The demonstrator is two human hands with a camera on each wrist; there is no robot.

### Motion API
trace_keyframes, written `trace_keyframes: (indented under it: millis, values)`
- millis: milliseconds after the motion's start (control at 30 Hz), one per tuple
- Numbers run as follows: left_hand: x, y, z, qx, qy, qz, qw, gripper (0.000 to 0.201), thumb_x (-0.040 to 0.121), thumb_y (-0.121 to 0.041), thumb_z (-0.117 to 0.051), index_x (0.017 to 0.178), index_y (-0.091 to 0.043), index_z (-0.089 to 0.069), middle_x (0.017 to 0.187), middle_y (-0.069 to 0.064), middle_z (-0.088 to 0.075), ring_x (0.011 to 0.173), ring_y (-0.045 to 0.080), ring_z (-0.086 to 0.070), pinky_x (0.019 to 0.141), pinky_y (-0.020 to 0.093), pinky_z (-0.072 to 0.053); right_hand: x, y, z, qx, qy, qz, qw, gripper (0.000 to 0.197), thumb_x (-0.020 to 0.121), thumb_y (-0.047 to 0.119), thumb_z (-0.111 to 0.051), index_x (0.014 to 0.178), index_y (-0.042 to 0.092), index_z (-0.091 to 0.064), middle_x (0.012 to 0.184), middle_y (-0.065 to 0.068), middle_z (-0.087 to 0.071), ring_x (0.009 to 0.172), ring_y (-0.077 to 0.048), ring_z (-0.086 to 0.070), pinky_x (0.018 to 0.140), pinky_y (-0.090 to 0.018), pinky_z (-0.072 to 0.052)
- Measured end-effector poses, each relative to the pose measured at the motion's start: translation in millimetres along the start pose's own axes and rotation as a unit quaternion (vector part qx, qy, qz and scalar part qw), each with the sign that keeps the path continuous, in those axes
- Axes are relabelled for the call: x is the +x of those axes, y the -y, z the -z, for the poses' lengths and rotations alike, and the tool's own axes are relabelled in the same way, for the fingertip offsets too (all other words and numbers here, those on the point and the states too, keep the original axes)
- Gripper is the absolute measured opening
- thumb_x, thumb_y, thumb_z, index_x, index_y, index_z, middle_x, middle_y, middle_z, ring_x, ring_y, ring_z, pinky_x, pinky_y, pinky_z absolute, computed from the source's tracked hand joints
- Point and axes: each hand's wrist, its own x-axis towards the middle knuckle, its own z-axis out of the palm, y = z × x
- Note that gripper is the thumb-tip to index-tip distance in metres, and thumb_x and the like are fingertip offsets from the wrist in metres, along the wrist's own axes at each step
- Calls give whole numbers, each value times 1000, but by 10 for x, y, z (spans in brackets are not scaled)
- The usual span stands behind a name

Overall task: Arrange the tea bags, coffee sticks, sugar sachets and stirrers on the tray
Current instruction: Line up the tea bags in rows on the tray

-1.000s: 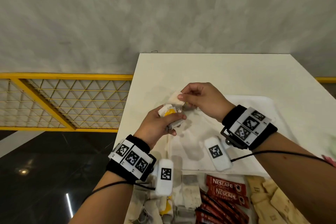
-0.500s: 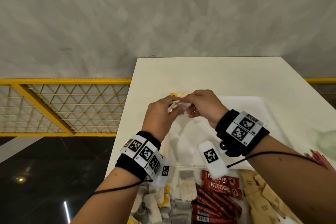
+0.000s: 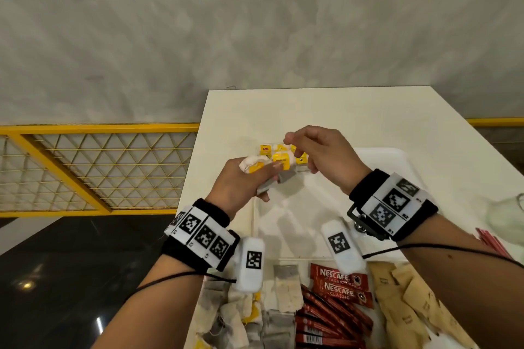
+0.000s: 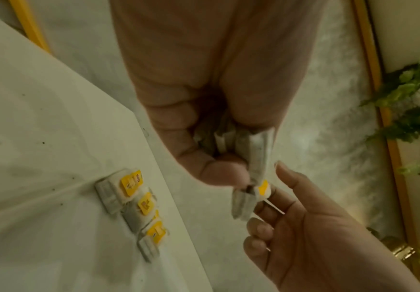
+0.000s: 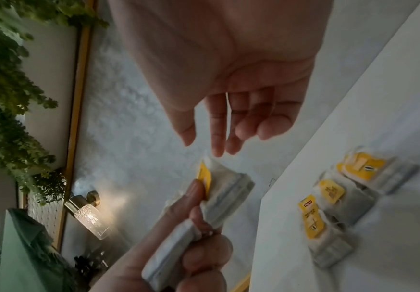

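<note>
My left hand [image 3: 265, 178] grips a small bundle of tea bags [image 3: 256, 165] with yellow tags, held just above the white tray's [image 3: 397, 170] far-left corner. The left wrist view shows the bundle of tea bags [image 4: 256, 150] squeezed between thumb and fingers, with one bag hanging lower. My right hand [image 3: 297, 147] hovers beside the bundle, its fingers [image 5: 217, 128] relaxed and apart, holding nothing. Three tea bags [image 3: 279, 150] lie in a row on the tray under the hands. That row of tea bags [image 5: 334, 197] also shows in the right wrist view.
At the near edge of the white table [image 3: 312, 110] lie loose tea bags [image 3: 286, 286], red Nescafe coffee sticks [image 3: 337, 283] and brown sugar sachets [image 3: 402, 300]. Red stirrers [image 3: 493, 244] lie at the right. A yellow mesh railing [image 3: 85, 167] runs along the left.
My right hand, which pinched a tea bag from the left hand's bundle, has let it go at the tray's far-left corner and lifted away with nothing in it. The left hand keeps its bundle.
</note>
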Motion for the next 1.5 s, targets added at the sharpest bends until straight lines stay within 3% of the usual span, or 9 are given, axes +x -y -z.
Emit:
trace_keyframes:
  millis: [133,233,400,567,800,1033,1233,1367,1500]
  values:
    - [10,0,-21,-46,10,12,999,18,86,-18,-71,84,0,-68,66,4,-63,55,22,-49,49,27,-48,-15,-4,8,-32,62,15,997,17,84,30,-69,80,14,-74,65,0,-61,58,-14,-51,57,-26,-44]
    - [31,17,-6,-47,3,18,999,19,87,-17,-69,86,2,-68,69,6,-65,58,24,-50,49,27,-48,20,-6,35,-16,59,15,998,10,86,14,-68,78,9,-73,61,-6,-58,53,-11,-52,56,-23,-47]
    - [20,60,75,-48,-25,28,998,28,89,-20,-67,105,4,-67,77,7,-67,70,23,-49,46,25,-43,122,-11,103,12,54,-7,998,11,87,14,-66,87,6,-74,71,-18,-60,53,-13,-54,59,-26,-52]
    - [56,164,182,-13,-58,41,997,16,90,-21,-66,100,-9,-69,78,6,-68,67,18,-51,45,24,-44,227,-152,103,-8,58,-17,998,12,90,13,-63,89,6,-73,68,-9,-62,50,-8,-55,57,-23,-53]
    - [125,302,287,-7,-76,56,995,22,92,-23,-63,97,-1,-66,77,5,-66,54,14,-47,47,28,-43,345,-602,-40,-142,185,-66,970,15,85,17,-71,91,3,-73,64,1,-64,57,-12,-59,60,-26,-50]
    - [126,356,331,0,-71,59,996,21,92,-21,-60,96,-1,-66,79,11,-61,58,17,-44,48,27,-41,712,-848,-140,-253,54,-26,966,7,84,20,-71,85,15,-75,61,15,-55,63,-6,-51,58,-11,-35]
    - [133,405,344,-6,-74,64,995,17,93,-18,-60,99,-4,-67,76,1,-68,58,12,-49,44,25,-41,870,-862,-180,-257,26,-17,966,12,82,20,-73,92,13,-77,80,2,-66,78,-8,-54,57,3,-33]
    - [136,432,339,-5,-72,66,995,16,93,-18,-61,99,-5,-67,77,2,-68,59,12,-50,44,25,-42,929,-877,-199,-247,14,-21,969,13,82,20,-74,92,14,-77,94,-3,-73,84,-9,-59,59,1,-35]
    - [121,440,328,-4,-28,74,997,15,91,-13,-64,98,-1,-68,78,5,-67,56,11,-51,44,24,-42,921,-842,-204,-244,18,-29,969,14,81,21,-75,94,16,-76,90,-1,-70,93,-15,-63,63,-6,-37]
